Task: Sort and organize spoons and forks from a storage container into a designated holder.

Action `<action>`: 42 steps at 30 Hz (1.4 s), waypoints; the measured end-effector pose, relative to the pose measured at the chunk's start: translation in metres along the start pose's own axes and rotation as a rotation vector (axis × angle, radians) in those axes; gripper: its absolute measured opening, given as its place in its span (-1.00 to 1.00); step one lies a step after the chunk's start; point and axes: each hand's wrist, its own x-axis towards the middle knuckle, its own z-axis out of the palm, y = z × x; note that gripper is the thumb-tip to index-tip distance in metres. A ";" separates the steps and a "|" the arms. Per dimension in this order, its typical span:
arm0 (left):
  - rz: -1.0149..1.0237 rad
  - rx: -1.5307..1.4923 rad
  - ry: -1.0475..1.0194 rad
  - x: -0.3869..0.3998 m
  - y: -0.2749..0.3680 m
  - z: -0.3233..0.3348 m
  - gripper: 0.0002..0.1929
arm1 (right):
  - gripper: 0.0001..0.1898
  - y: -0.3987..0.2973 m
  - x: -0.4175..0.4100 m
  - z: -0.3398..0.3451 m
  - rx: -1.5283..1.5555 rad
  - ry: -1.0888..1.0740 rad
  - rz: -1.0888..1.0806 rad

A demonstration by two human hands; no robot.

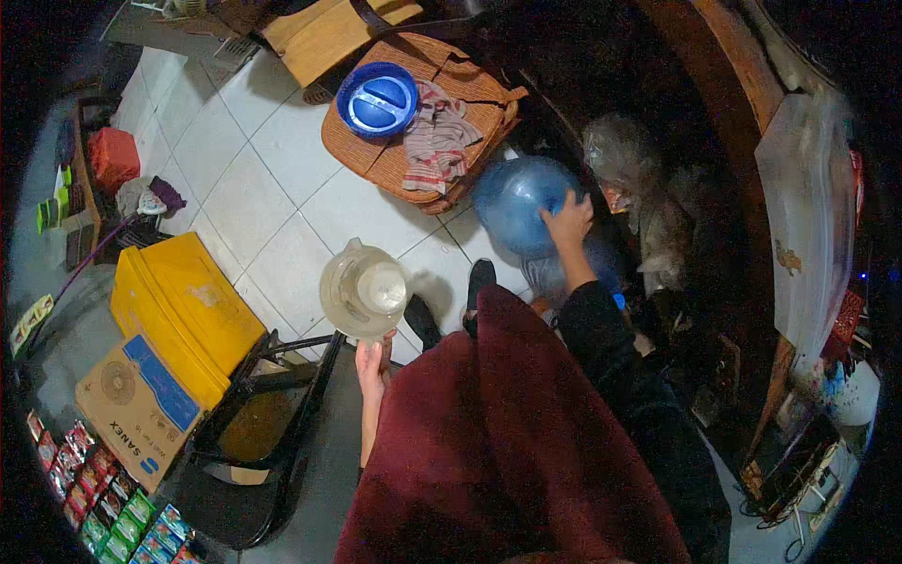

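Note:
My left hand (373,359) grips the lower rim of a translucent plastic pitcher or tub (363,289), held above the tiled floor. To the right, my right hand (569,220) lies with spread fingers against a large round blue plastic object (527,204), slightly blurred; whether the fingers grip it cannot be told. Beyond them stands a brown woven table or stool (366,151). On it are a round blue container with a handled lid (380,104) and a red-striped cloth (440,141).
A yellow plastic box (187,303), a cardboard fan box (137,409) and a black-framed chair (282,423) stand at the left. Hanging sachets (113,493) are at lower left. A wooden chair (331,39) is at the top. Plastic bags (634,162) lie in shadow at right.

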 end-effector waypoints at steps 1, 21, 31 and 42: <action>-0.018 -0.003 0.027 0.001 -0.001 0.002 -0.53 | -0.26 0.017 0.001 0.014 0.094 -0.086 -0.041; -0.122 -0.026 -0.037 0.002 0.008 0.022 -0.56 | -0.37 0.012 0.096 -0.038 -0.138 -0.707 -0.807; -0.122 0.018 0.066 0.006 0.002 0.022 -0.58 | -0.54 -0.144 0.128 -0.075 0.706 -0.189 -0.271; -0.172 -0.043 0.065 -0.002 -0.006 0.007 -0.54 | -0.52 -0.096 0.111 -0.055 0.782 0.026 -0.340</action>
